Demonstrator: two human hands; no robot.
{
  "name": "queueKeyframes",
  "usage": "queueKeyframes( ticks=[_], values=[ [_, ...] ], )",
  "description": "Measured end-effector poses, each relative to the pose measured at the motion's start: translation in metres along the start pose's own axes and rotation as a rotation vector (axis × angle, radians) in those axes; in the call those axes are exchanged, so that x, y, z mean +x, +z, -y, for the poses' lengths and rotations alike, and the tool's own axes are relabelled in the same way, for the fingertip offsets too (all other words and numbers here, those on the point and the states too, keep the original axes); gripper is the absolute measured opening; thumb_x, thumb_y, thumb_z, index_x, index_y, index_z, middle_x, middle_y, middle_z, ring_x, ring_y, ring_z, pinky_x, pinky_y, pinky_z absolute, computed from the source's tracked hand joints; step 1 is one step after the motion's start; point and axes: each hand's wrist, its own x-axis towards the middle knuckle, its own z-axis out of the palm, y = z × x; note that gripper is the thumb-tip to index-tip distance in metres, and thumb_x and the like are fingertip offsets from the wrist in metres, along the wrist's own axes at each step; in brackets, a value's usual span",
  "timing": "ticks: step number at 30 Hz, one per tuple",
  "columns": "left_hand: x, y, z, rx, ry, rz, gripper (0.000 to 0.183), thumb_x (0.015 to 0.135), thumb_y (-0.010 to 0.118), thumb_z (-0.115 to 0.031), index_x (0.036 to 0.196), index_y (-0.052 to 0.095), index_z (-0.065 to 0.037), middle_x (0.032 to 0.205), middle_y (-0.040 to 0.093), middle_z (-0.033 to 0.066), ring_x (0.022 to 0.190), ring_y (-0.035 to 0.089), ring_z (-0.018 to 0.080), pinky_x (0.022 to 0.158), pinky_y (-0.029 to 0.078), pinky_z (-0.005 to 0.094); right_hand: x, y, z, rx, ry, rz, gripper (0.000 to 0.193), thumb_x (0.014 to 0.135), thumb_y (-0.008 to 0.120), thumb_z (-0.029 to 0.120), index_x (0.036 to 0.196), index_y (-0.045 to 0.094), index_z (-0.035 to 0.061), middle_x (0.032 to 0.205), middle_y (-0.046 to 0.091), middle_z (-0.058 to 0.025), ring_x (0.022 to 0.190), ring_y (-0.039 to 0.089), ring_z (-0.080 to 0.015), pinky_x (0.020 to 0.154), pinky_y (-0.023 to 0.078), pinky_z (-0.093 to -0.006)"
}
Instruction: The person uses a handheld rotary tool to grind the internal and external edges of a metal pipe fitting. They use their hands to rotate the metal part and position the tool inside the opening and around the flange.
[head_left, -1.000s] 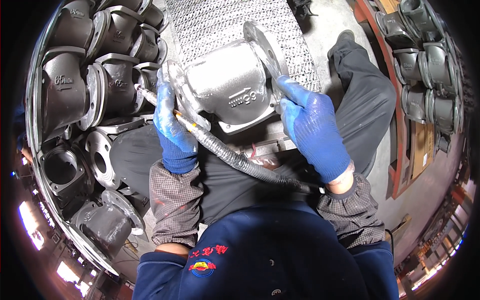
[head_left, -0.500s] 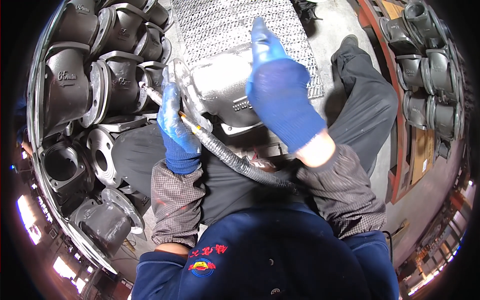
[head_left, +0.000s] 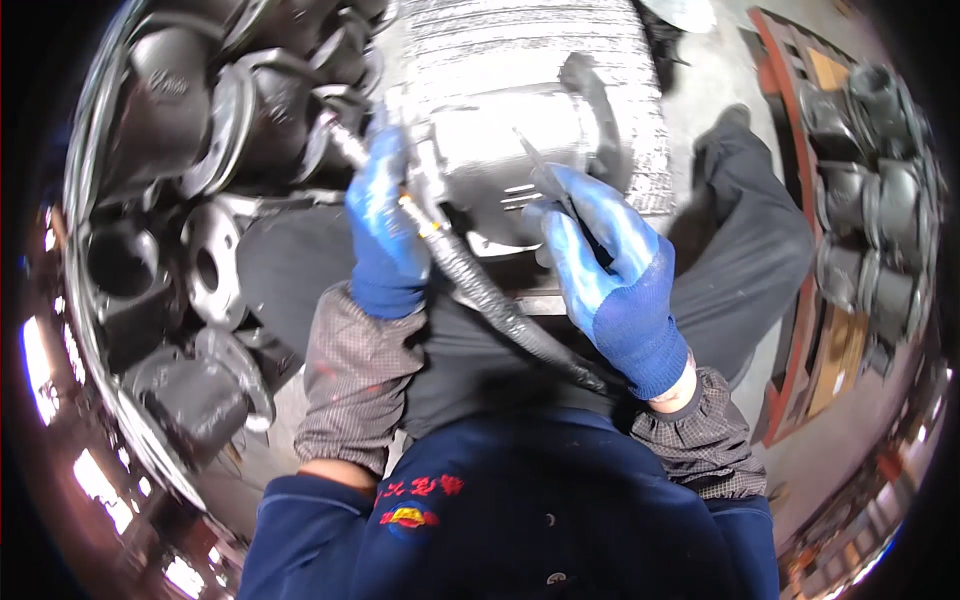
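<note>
A grey metal flanged pipe casting (head_left: 505, 150) lies on its side in front of me, brightly lit. My left hand (head_left: 385, 215), in a blue glove, is closed around a slim hand tool (head_left: 347, 142) beside the casting's left flange. From it a dark wrapped hose (head_left: 490, 300) runs down across my lap to the right. My right hand (head_left: 610, 235), also in a blue glove, pinches a thin, dark pointed tool (head_left: 532, 152) over the casting's near right side. Blur hides its exact kind and whether its tip touches the metal.
Beneath the casting is a patterned metal work surface (head_left: 530, 35). Several dark flanged castings (head_left: 160, 90) are stacked on my left. More castings (head_left: 845, 195) stand on a red-edged pallet (head_left: 795, 300) at the right. My legs (head_left: 755, 215) flank the work surface.
My right hand has drawn back toward me from the casting's far right side, and the thin tool now shows in it. My left hand keeps its hold. The whole view has shifted slightly.
</note>
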Motion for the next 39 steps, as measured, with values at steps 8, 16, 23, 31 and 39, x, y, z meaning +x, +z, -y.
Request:
queueKeyframes(
  ticks=[8, 16, 23, 31, 39],
  values=[
    [0.002, 0.018, -0.013, -0.689, -0.452, -0.076, 0.041, 0.1, 0.041, -0.018, 0.135, 0.042, 0.003, 0.138, 0.046, 0.0225, 0.126, 0.048, 0.0294, 0.106, 0.039, 0.0438, 0.021, 0.057, 0.011, -0.21, -0.135, 0.137, 0.038, 0.083, 0.07, 0.013, 0.115, 0.059, -0.0053, 0.091, 0.065, -0.0215, 0.081, 0.067, -0.0296, 0.07, 0.052, -0.0334],
    [0.016, 0.011, -0.026, -0.279, -0.136, -0.059, 0.044, 0.1, 0.038, -0.017, 0.138, 0.038, 0.004, 0.131, 0.051, 0.0206, 0.116, 0.056, 0.0262, 0.097, 0.048, 0.0361, 0.029, 0.014, 0.027, 0.387, 0.275, 0.167, 0.049, 0.091, 0.059, 0.014, 0.134, 0.046, -0.0044, 0.081, 0.069, -0.0091, 0.053, 0.054, -0.0067, 0.048, 0.044, -0.0196],
    [0.016, 0.017, -0.021, -0.329, -0.346, -0.085, 0.047, 0.103, 0.038, -0.028, 0.136, 0.044, 0.005, 0.133, 0.053, 0.0128, 0.121, 0.051, 0.0191, 0.105, 0.037, 0.0317, -0.002, -0.067, 0.034, 0.254, 0.491, -0.107, 0.039, 0.088, 0.054, 0.004, 0.125, 0.054, -0.0077, 0.082, 0.068, -0.0085, 0.057, 0.056, -0.0073, 0.053, 0.045, -0.0191],
    [0.024, 0.026, -0.019, -0.105, -0.299, -0.087, 0.043, 0.102, 0.036, -0.026, 0.133, 0.048, 0.003, 0.128, 0.056, 0.0137, 0.118, 0.054, 0.0211, 0.104, 0.04, 0.0332, -0.006, -0.058, 0.015, 0.276, 0.615, -0.054, 0.041, 0.089, 0.054, 0.008, 0.126, 0.052, -0.0088, 0.078, 0.067, -0.0104, 0.048, 0.05, -0.0074, 0.046, 0.041, -0.0197],
    [0.021, 0.019, -0.023, -0.077, -0.157, -0.026, 0.039, 0.098, 0.043, -0.012, 0.13, 0.047, 0.008, 0.128, 0.055, 0.0167, 0.119, 0.053, 0.0243, 0.103, 0.039, 0.0332, -0.005, -0.063, 0.022, 0.224, 0.602, -0.03, 0.038, 0.091, 0.054, 0.005, 0.126, 0.053, -0.0075, 0.077, 0.065, -0.0072, 0.054, 0.053, -0.0059, 0.048, 0.043, -0.0197]
  ],
)
